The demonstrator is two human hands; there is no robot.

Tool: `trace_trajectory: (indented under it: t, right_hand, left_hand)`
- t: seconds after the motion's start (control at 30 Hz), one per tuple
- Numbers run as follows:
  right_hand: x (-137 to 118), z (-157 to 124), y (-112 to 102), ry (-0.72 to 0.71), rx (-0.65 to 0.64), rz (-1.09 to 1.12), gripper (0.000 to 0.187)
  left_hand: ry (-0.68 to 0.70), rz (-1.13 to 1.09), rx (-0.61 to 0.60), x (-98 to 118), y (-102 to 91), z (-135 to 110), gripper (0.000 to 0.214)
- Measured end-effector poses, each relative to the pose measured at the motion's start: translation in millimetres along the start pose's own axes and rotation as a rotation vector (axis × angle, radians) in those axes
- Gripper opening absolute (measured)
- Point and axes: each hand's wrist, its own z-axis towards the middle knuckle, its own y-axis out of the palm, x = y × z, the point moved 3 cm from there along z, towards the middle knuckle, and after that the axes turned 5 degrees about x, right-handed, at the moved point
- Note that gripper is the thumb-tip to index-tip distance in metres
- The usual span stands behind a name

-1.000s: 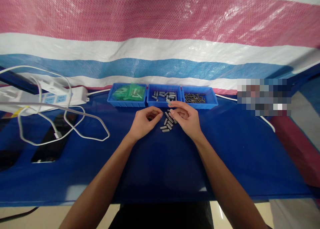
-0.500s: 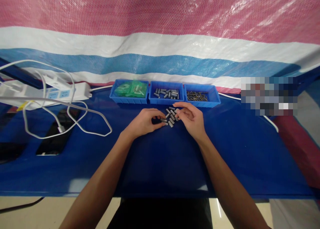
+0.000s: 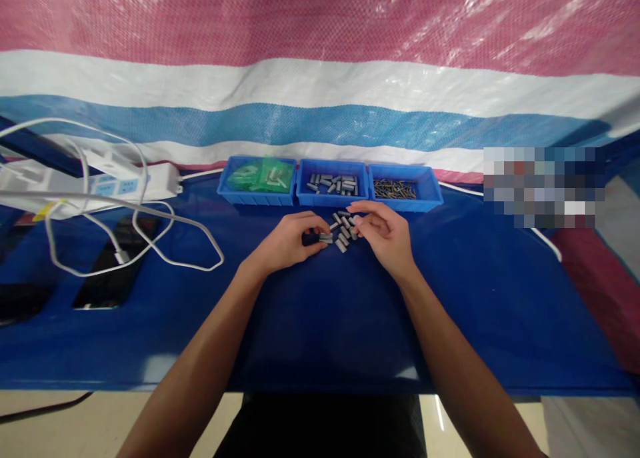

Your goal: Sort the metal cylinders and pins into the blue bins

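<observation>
Several short silvery metal cylinders [image 3: 345, 233] lie loose in a small pile on the blue tabletop. At the pile's left side, my left hand [image 3: 290, 239] pinches a couple of cylinders [image 3: 326, 238] between thumb and fingers, side by side. My right hand [image 3: 384, 231] is curled over the pile's right side, with thumb and fingertips at another cylinder; its fingers partly hide what they grip. Just behind the pile stands a blue bin [image 3: 332, 199] with more such cylinders inside.
Left of that bin, another blue bin [image 3: 256, 199] holds green plastic bags; a third bin [image 3: 427, 195] on the right contains thin screws or pins. A white power strip [image 3: 165, 181], looped white cable [image 3: 193, 269] and black phone [image 3: 107, 281] lie at left. A striped sheet [image 3: 320, 125] hangs behind.
My left fingers have drawn the cylinders at the pile's left edge together and raised them slightly. My right hand has barely moved.
</observation>
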Motion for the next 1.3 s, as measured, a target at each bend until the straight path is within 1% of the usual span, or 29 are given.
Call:
trace_trajectory:
  t: [0.23,0.4,0.5,0.6,0.67,0.77,0.9,1.03,1.2,1.3]
  right_hand:
    - [0.8,-0.4,0.6,0.023,0.005,0.035,0.023]
    - [1.7,-0.7,0.9,0.031,-0.005,0.031,0.022]
    - [2.8,-0.7,0.7,0.042,-0.008,0.03,0.023]
    - [3.7,-1.0,0.6,0.05,-0.017,0.023,0.024]
    - [3.6,-1.6,0.9,0.047,-0.03,0.013,0.024]
    - [2.6,-3.1,2.5,0.025,-0.067,-0.006,0.026]
    - [1.4,-5.2,5.3,-0.006,-0.118,-0.04,0.029]
    - [0.8,-6.0,6.3,-0.006,-0.134,-0.052,0.03]
    - [1.7,-5.9,5.7,0.007,-0.139,-0.052,0.031]
    - [2.5,-5.9,5.7,0.009,-0.137,-0.048,0.033]
  left_hand:
    - [0.028,-0.07,0.038,1.0,-0.1,0.9,0.006]
    - [0.013,-0.1,0.133,0.3,0.1,0.9,0.004]
    - [-0.067,-0.199,0.219,0.0,1.4,1.3,0.008]
    - [-0.213,-0.437,0.311,-1.3,5.3,1.8,0.023]
    - [-0.307,-0.598,0.341,-1.6,9.0,2.7,0.032]
    - [-0.373,-0.697,0.347,0.0,12.4,5.2,0.035]
    - [-0.395,-0.696,0.367,0.7,12.8,7.9,0.035]
    - [-0.439,-0.693,0.388,-1.1,13.5,7.7,0.037]
    - [-0.425,-0.744,0.423,-0.7,13.0,6.6,0.034]
    - [-0.42,-0.801,0.416,0.1,13.7,5.6,0.035]
